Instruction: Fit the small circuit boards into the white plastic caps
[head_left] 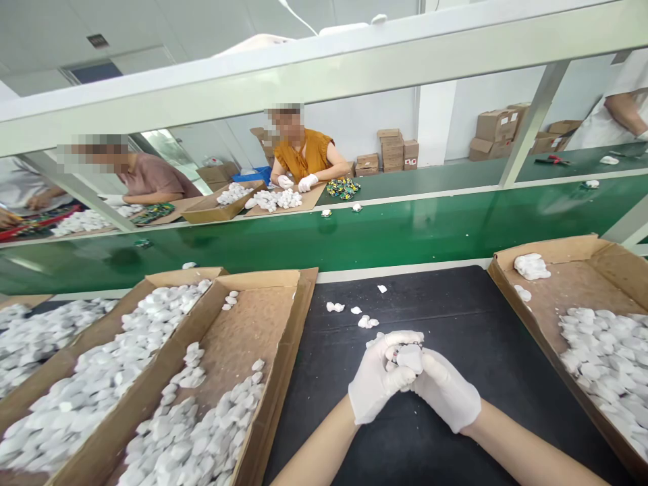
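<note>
A small white part [409,356] sits pinched between both gloved hands, held just above the black mat [455,304] at the middle of the bench. The left hand [377,379] closes on it from the left and a little below, fingers curled over its near edge; the right hand [445,395] meets it from the right, thumb and fingers folded in against its other side. Both grips are closed tight on the piece, with no gap showing between glove and part. The part lies at the fingertips of both hands, slightly ahead of the knuckles, and neither hand is plainly nearer than the other. It looks roughly round, so no long axis can be told.

A few loose parts [367,321] lie on the mat just beyond the hands. To the left, a cardboard tray [283,351] holds a scatter of white pieces, touching a second, fuller tray [152,280] beside it. To the right, well apart from the hands, another tray [536,246] holds more pieces heaped at its near end. Beyond the mat runs a green conveyor [405,233], and across it two people sit over their own trays; a third person's arm shows at the far right.
</note>
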Motion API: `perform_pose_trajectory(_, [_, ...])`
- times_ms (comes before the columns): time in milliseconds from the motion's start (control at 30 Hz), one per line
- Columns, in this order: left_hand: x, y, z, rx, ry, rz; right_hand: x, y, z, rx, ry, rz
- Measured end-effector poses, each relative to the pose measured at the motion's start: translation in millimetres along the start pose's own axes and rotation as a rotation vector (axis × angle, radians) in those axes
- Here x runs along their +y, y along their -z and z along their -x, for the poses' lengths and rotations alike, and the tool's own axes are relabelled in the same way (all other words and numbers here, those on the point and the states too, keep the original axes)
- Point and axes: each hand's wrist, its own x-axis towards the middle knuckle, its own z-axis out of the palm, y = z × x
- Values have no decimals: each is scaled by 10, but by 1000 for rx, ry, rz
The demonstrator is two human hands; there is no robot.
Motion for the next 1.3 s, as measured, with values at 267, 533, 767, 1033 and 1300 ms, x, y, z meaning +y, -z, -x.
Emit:
perform_pose_trajectory(267, [108,-11,30,-47,-142,-216,-124,7,17,-35,38,380])
perform_pose_trajectory(533, [160,-28,22,-20,-264,-208,-50,-16,23,-90,43,167])
perform_pose_trajectory(767, [98,-12,20,-1,-196,-179,-155,-1,46,-62,9,421])
perform_pose_trajectory(1033, [185,-32,16,71,-234,-312,-100,-11,34,-111,-12,254])
perform_pose_trajectory(1300, [131,-19,9,-17,-100,-146,-137,16,34,-95,-26,329])
